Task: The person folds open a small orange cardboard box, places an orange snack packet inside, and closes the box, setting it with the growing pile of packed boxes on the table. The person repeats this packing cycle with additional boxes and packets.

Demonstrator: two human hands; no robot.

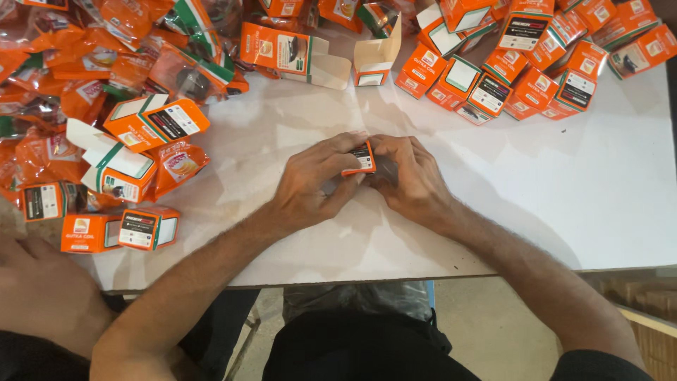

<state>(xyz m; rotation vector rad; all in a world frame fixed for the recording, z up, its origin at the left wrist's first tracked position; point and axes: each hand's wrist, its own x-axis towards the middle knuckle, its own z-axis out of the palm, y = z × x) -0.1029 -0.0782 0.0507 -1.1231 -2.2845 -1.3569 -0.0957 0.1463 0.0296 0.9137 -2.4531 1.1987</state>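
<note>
Where the fingers (337,156) of both hands met at the middle of the white worktop (564,197), a small orange box (360,159) sat pinched between them, its dark label end facing up. The left hand (310,182) closed on it from nine o'clock, fingertips curled over its top and thumb beneath; the right hand (410,176) gripped it from three o'clock, fingers bent around the box's far side. Both forearms ran back toward six o'clock over the worktop's near edge. At twelve o'clock stood an open box with raised flaps (375,56). From one to two o'clock lay a cluster of closed orange boxes (522,70). From nine to eleven o'clock spread a heap of orange packets and boxes (106,92), with two small boxes (116,231) nearest at eight o'clock.
</note>
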